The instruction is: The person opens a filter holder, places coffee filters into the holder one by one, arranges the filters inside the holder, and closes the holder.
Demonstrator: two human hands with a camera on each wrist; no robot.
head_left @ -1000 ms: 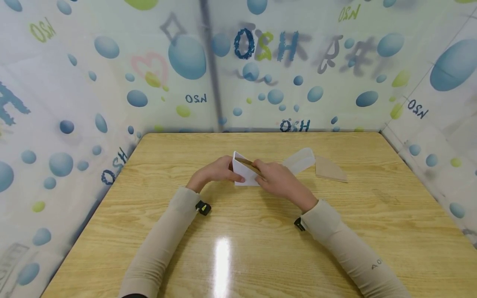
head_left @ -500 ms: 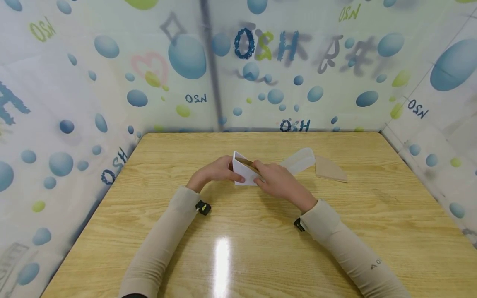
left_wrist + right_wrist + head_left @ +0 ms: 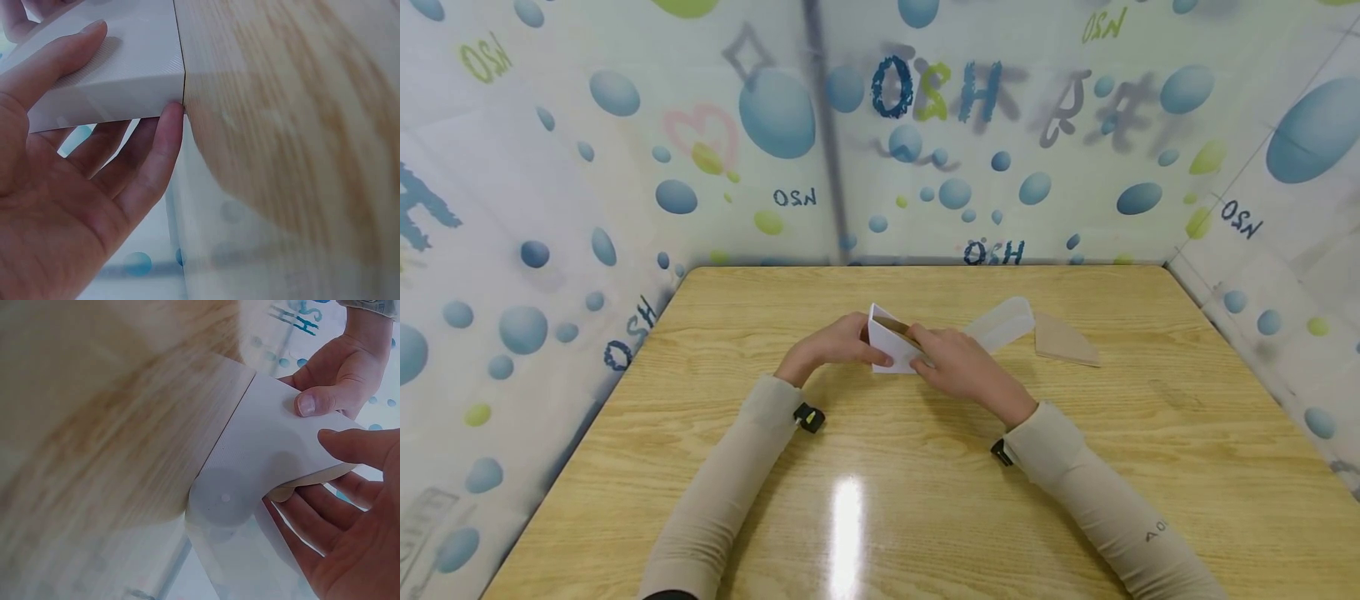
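A white filter holder (image 3: 893,350) with a slanted open top stands on the table, brown paper coffee filters (image 3: 895,326) inside it. My left hand (image 3: 842,342) grips its left end, thumb on the front face and fingers along the end wall. At the sloping opening, my right hand (image 3: 958,364) pinches the filters. The right wrist view shows that thumb near the front face and the other fingers behind the brown filter edge (image 3: 319,477). A translucent lid (image 3: 1006,323) extends from the holder's right end, partly hidden by my right hand.
A fan-shaped stack of brown filters (image 3: 1063,340) lies flat on the wooden table (image 3: 925,500), right of the lid. Behind the table's far edge hangs a printed curtain (image 3: 955,150), with more of it at both sides.
My right hand has shifted very slightly left at the holder's opening. The left hand, the holder and the loose filter stack stay where they were.
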